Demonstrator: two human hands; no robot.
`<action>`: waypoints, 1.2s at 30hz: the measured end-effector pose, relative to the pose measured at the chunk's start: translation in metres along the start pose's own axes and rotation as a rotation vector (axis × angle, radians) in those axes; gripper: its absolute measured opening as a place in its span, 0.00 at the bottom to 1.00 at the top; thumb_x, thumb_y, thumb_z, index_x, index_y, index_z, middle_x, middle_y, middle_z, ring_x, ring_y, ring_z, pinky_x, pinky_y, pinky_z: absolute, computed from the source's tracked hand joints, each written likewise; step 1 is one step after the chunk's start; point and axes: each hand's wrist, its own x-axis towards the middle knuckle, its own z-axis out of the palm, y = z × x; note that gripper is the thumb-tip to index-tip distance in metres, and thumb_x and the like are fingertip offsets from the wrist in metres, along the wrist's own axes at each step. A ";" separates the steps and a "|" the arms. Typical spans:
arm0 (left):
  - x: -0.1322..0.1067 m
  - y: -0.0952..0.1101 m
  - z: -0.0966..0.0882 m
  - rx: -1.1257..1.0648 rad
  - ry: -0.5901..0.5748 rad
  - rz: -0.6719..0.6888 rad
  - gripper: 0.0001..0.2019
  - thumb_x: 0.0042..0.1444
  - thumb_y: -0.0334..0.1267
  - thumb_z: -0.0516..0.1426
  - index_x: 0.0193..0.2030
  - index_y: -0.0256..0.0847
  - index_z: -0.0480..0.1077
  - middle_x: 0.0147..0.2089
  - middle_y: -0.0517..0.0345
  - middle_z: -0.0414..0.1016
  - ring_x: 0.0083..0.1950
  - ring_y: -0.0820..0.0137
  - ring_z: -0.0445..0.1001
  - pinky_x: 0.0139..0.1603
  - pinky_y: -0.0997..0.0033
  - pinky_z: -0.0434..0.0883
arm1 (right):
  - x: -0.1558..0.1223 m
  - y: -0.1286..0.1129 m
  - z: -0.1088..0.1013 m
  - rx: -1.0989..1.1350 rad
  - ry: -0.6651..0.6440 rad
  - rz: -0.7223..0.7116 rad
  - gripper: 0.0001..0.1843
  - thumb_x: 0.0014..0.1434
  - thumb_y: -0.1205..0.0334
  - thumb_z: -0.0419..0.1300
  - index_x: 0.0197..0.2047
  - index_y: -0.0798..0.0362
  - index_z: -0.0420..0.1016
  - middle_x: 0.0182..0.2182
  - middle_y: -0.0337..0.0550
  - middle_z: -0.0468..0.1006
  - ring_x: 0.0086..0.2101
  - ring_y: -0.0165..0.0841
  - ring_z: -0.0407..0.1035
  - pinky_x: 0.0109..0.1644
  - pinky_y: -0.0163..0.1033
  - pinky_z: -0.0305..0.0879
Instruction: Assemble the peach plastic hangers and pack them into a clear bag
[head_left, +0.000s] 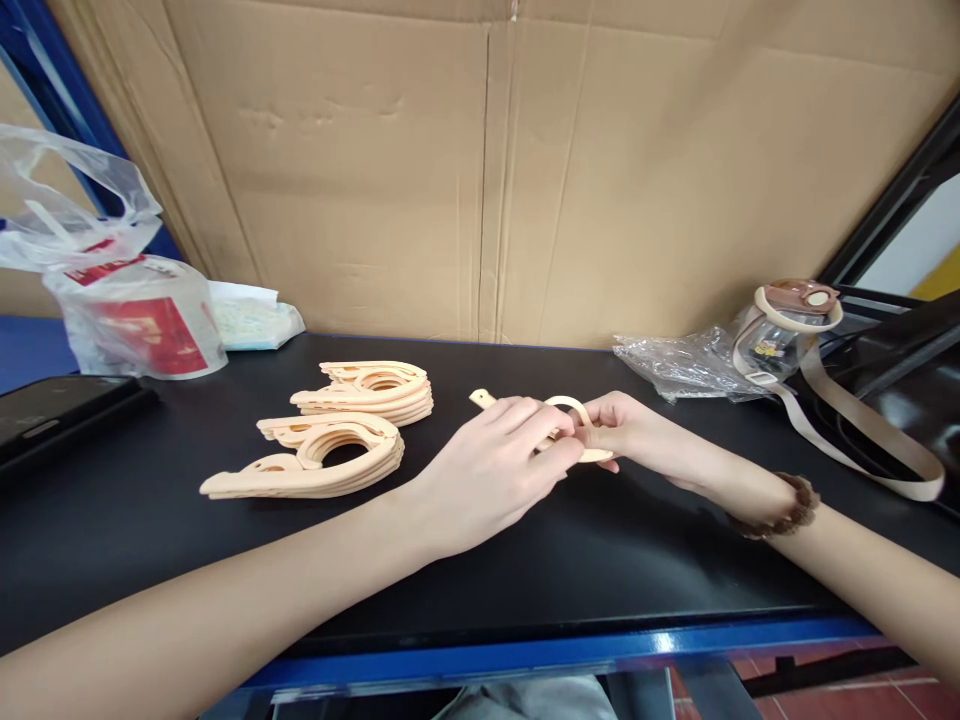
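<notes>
Between my two hands, just above the black tabletop, is a beige folding clothes hanger (568, 403). My left hand (506, 465) lies over its left part with fingers curled onto it, and one rounded end sticks out past the knuckles. Gripping the ring-shaped right part, my right hand (619, 430) has its thumb on top. Fingers cover most of the hanger's middle. To the left sit two stacks of similar folded hangers: a nearer stack (367, 470) and a farther stack (409, 400), which almost touch.
A plastic bag with a red-and-white cup (157, 320) and a tissue pack (259, 320) stand at the back left, near a black phone (60, 410). Crumpled clear wrap (675, 360) and a strapped bottle (780, 335) lie back right. Cardboard (360, 180) walls the rear.
</notes>
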 end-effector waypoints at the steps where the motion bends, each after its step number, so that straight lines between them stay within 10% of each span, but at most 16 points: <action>1: 0.000 0.001 0.000 0.003 0.003 0.009 0.08 0.63 0.29 0.50 0.43 0.37 0.70 0.46 0.53 0.73 0.43 0.66 0.69 0.45 0.65 0.68 | -0.001 -0.001 0.001 0.021 -0.032 -0.006 0.16 0.57 0.54 0.59 0.24 0.55 0.69 0.18 0.33 0.59 0.21 0.24 0.51 0.23 0.31 0.50; 10: 0.001 0.005 -0.002 -0.068 0.017 -0.084 0.12 0.60 0.28 0.52 0.51 0.32 0.67 0.49 0.49 0.72 0.44 0.64 0.71 0.43 0.64 0.70 | -0.001 -0.001 0.005 0.159 0.022 -0.051 0.13 0.60 0.53 0.58 0.31 0.53 0.67 0.23 0.33 0.60 0.22 0.23 0.52 0.21 0.29 0.52; 16: 0.000 0.006 -0.006 0.012 0.088 -0.138 0.11 0.62 0.27 0.47 0.45 0.33 0.69 0.34 0.56 0.76 0.33 0.69 0.71 0.34 0.70 0.67 | 0.002 0.001 -0.001 0.284 0.202 -0.106 0.17 0.62 0.50 0.56 0.28 0.51 0.58 0.19 0.29 0.52 0.19 0.23 0.46 0.23 0.32 0.55; 21: -0.001 0.012 -0.008 0.007 0.155 -0.084 0.14 0.63 0.48 0.52 0.35 0.39 0.69 0.27 0.62 0.74 0.27 0.73 0.71 0.27 0.72 0.64 | 0.004 -0.002 -0.006 0.326 0.297 -0.141 0.15 0.65 0.52 0.50 0.30 0.51 0.64 0.22 0.34 0.63 0.22 0.27 0.60 0.32 0.37 0.62; 26: 0.001 0.021 -0.011 0.052 0.148 -0.042 0.14 0.66 0.41 0.50 0.31 0.39 0.67 0.26 0.63 0.73 0.26 0.74 0.70 0.26 0.72 0.61 | 0.000 -0.005 -0.005 0.093 0.374 -0.182 0.16 0.62 0.51 0.55 0.30 0.52 0.74 0.29 0.37 0.68 0.30 0.28 0.61 0.38 0.36 0.57; 36: -0.002 0.018 -0.007 -0.125 -0.120 -0.115 0.10 0.67 0.39 0.47 0.35 0.40 0.63 0.27 0.64 0.73 0.26 0.73 0.72 0.23 0.72 0.58 | 0.001 -0.001 -0.003 0.120 0.248 -0.186 0.10 0.59 0.53 0.60 0.40 0.49 0.73 0.33 0.37 0.69 0.34 0.29 0.62 0.39 0.36 0.58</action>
